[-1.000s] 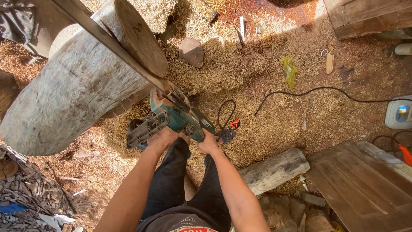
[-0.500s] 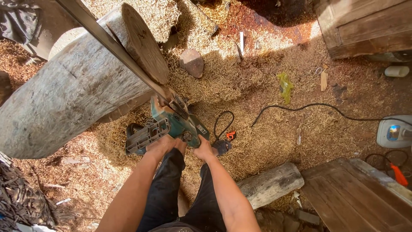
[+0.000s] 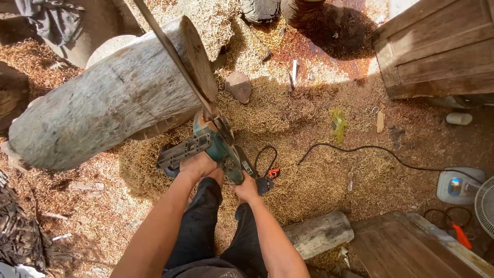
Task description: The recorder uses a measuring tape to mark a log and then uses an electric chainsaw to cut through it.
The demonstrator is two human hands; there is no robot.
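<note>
Saw bar (image 3: 172, 56) deeper, hands gripping chainsaw (image 3: 216, 146)

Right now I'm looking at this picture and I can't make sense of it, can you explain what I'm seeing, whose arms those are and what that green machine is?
There is one view, from a camera worn on a person's head, looking straight down. So the two bare arms coming up from the bottom edge are that person's own, and the dark trousers between them are their legs.

The green machine is an electric chainsaw. The left hand grips its front handle and the right hand holds the rear grip. Its long bar lies in a cut near the end of a big grey log.

The ground is covered in sawdust. A black cable runs across it towards a white device on the right. A smaller log lies by the person's feet, a stone sits beyond the saw, and a wooden crate stands at upper right.
</note>
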